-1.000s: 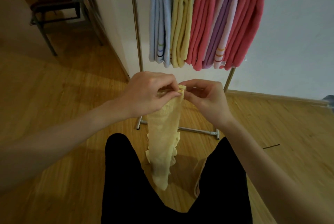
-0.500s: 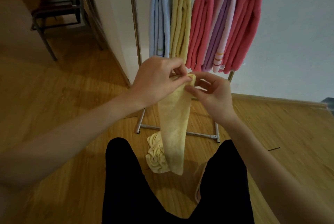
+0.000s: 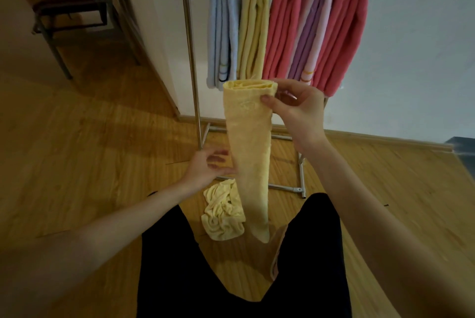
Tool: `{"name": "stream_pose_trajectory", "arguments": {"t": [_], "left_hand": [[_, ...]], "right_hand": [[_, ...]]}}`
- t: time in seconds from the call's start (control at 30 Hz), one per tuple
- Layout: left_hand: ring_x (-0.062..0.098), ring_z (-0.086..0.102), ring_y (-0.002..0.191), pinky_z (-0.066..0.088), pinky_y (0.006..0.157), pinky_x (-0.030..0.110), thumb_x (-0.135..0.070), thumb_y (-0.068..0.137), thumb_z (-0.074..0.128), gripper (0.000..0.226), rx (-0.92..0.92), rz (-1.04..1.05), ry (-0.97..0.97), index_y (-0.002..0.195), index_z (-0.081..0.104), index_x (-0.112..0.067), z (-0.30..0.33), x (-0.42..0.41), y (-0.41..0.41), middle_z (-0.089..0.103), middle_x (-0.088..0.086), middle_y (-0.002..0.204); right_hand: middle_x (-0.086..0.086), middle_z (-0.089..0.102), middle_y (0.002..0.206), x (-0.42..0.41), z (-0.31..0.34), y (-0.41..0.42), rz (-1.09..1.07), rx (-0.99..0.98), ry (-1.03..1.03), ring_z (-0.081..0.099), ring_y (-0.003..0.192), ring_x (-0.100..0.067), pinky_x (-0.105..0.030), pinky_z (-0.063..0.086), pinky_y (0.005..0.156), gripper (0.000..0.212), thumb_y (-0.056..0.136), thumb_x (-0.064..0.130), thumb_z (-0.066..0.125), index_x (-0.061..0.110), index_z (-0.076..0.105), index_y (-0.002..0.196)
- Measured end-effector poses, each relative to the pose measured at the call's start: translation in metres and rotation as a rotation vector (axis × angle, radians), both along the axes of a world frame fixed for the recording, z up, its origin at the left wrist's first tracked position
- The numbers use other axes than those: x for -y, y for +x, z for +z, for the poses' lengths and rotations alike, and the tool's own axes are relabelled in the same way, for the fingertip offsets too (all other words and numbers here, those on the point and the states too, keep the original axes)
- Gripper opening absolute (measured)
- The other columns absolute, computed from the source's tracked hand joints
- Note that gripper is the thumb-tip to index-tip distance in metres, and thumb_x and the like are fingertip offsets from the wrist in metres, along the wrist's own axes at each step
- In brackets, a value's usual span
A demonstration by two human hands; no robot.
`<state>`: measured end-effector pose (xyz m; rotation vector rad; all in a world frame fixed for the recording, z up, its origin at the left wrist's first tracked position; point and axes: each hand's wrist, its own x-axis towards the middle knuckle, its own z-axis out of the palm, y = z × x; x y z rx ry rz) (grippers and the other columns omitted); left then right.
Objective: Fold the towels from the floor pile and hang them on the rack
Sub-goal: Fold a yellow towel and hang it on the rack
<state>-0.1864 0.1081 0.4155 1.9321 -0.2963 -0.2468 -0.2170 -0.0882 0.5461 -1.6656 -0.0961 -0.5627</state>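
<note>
A long folded yellow towel hangs straight down in front of me. My right hand pinches its top edge at the right corner. Lower down, my left hand is beside the strip's left edge with relaxed fingers that just touch it. A crumpled pale yellow towel lies on the wooden floor between my knees. Behind stands the metal rack with several folded towels hung over its bar: light blue, yellow, coral, pink-purple and coral.
My black-trousered legs fill the bottom of the view. A dark metal chair stands at the back left beyond a wall corner. The rack's base bars lie on the floor just past the crumpled towel.
My left hand has let go of the towel's top and dropped to its middle left side. My right hand alone holds the top, and the towel hangs higher and straighter.
</note>
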Motion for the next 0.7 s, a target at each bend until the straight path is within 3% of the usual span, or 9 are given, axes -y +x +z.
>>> {"name": "stream_pose_trajectory", "arguments": {"t": [0.27,0.43,0.53,0.7], "left_hand": [[0.010,0.067,0.087,0.052,0.085,0.026,-0.008,0.069,0.082,0.028,-0.167,-0.058,0.065,0.095,0.071,-0.012,-0.034,0.018,0.008,0.071,-0.003,0.089],[0.011,0.062,0.096,0.046,0.073,0.016,-0.023,0.080,0.074,0.032,-0.261,-0.139,0.148,0.110,0.068,-0.011,-0.044,0.024,0.011,0.068,0.000,0.105],[0.016,0.061,0.094,0.050,0.079,0.025,-0.025,0.085,0.070,0.028,-0.319,-0.095,0.147,0.106,0.066,-0.006,-0.046,0.025,0.017,0.067,0.005,0.103],[0.019,0.061,0.095,0.053,0.081,0.031,-0.026,0.086,0.067,0.012,-0.375,-0.060,0.055,0.092,0.066,-0.015,-0.028,0.019,0.027,0.067,0.002,0.096]], "right_hand": [[-0.011,0.072,0.093,0.002,0.019,-0.005,-0.060,0.047,0.089,0.070,0.090,-0.024,-0.045,0.057,0.082,0.027,0.076,0.000,0.074,0.000,0.069,0.102],[-0.012,0.071,0.088,0.015,0.028,-0.011,-0.168,0.029,0.316,0.069,0.087,-0.029,-0.043,0.059,0.075,0.024,0.076,-0.002,0.072,0.002,0.070,0.099],[-0.007,0.070,0.085,0.026,0.018,-0.009,-0.325,-0.015,0.440,0.069,0.089,-0.028,-0.039,0.059,0.075,0.021,0.076,-0.004,0.070,0.007,0.071,0.094],[-0.009,0.060,0.102,0.044,-0.032,-0.003,-0.572,-0.244,0.634,0.064,0.085,-0.018,-0.028,0.058,0.070,0.034,0.080,-0.004,0.059,0.008,0.052,0.111]]}}
